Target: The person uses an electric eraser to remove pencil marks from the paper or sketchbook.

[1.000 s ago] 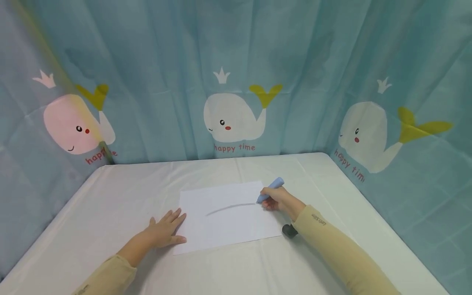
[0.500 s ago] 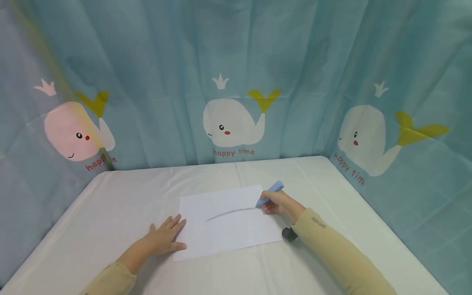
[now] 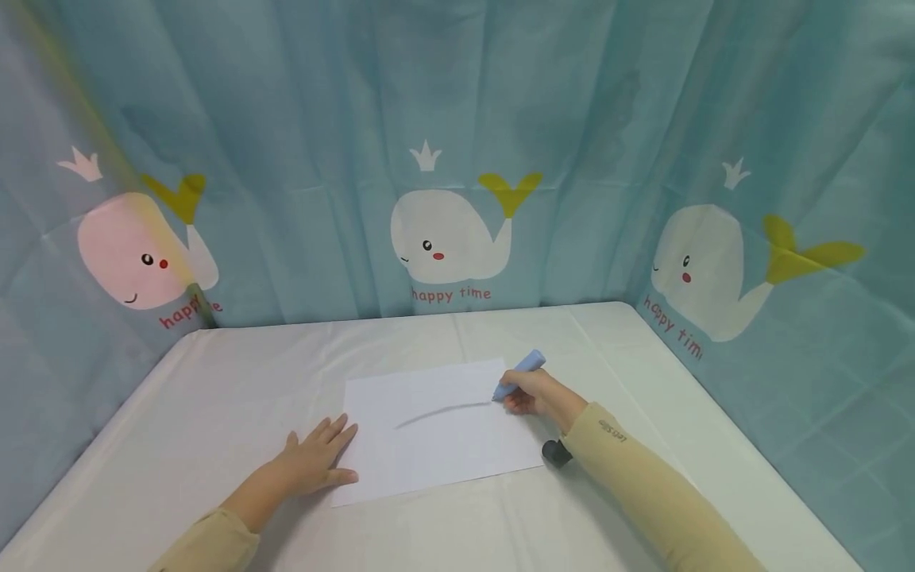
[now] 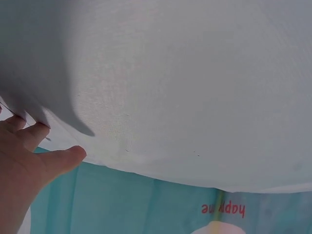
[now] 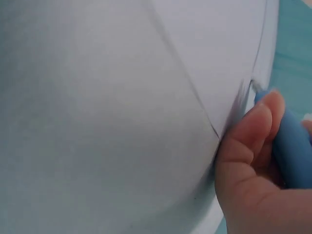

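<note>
A white sheet of paper (image 3: pixel 436 453) lies on the white-covered table. My right hand (image 3: pixel 532 391) pinches a light blue marker (image 3: pixel 527 365) near the sheet's right edge, its tip down at the paper. In the right wrist view, the thumb and fingers close round the marker's blue barrel (image 5: pixel 292 151). A thin grey curved streak (image 3: pixel 443 409) runs leftward across the sheet from the tip. My left hand (image 3: pixel 310 465) rests with spread fingers at the sheet's left edge. The left wrist view shows part of that hand (image 4: pixel 29 161) above the white cloth.
Blue-green curtains (image 3: pixel 343 238) with printed whales surround the back and sides of the table. A small dark round object (image 3: pixel 554 453) sits beside the right sleeve, at the sheet's lower right corner. White cloth (image 3: pixel 236 373) covers the tabletop around the paper.
The head view has shifted slightly. Against the paper, both hands, the marker and the grey streak look nearly the same.
</note>
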A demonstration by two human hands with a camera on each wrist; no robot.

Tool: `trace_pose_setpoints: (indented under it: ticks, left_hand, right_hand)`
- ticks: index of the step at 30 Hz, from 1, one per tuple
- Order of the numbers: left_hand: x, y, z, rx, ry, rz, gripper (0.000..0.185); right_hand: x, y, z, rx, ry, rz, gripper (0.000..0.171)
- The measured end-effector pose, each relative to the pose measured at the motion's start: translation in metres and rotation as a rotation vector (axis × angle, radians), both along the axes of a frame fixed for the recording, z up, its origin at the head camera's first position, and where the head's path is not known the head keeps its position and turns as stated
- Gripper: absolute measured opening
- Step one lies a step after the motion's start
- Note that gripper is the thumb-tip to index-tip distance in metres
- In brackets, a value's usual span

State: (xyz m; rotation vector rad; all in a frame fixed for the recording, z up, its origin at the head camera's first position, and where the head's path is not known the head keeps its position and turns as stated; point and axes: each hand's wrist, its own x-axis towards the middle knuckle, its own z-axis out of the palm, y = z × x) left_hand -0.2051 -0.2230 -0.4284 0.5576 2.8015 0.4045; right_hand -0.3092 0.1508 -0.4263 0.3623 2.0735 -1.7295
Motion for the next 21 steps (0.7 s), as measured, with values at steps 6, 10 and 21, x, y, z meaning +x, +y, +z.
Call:
trace_pose_setpoints:
  ticks: [6,10,21]
  left_hand:
    - [-0.0008,-0.0005,-0.0028,-0.003,0.006,0.0,0.082]
    - [-0.0014,-0.0012,-0.0015,-0.007,0.003,0.002,0.082]
    - [-0.0012,-0.0014,0.0007,-0.011,-0.016,-0.007,0.084]
  right_hand:
    - [0.0019,-0.0017,-0.0009,-0.004,0.005,-0.021,0.018]
    - [0.0015,-0.0023,-0.0011,-0.034,0.014,-0.047,0.018]
    - [0.004,0.0017,0.0002,-0.081,-0.036,-0.054,0.02]
